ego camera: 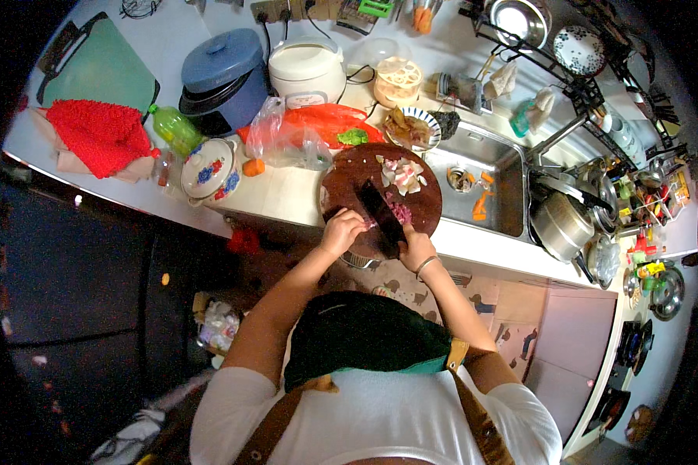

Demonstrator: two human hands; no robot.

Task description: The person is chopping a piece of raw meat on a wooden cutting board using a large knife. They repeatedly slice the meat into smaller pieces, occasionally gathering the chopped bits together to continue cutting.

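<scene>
My right hand [417, 251] grips a dark cleaver [379, 212], its broad blade slanting across a round brown chopping board [349, 168]. On the board's near left, my left hand [344, 231] has its fingers bent around a small pinkish piece that looks like meat, mostly hidden by the fingertips. Chopped pinkish-red bits [399, 210] lie along the right side of the blade. Farther back on the board sits a pile of pale sliced pieces [405, 175], white with pink parts.
A steel sink [503, 200] with orange peelings adjoins the board's right. Behind stand a striped-rim plate [434, 125] of brownish food, a red plastic bag [326, 122] and a white rice cooker [306, 72]. Leftward are a carrot piece [253, 168] and a lidded enamel pot [208, 170].
</scene>
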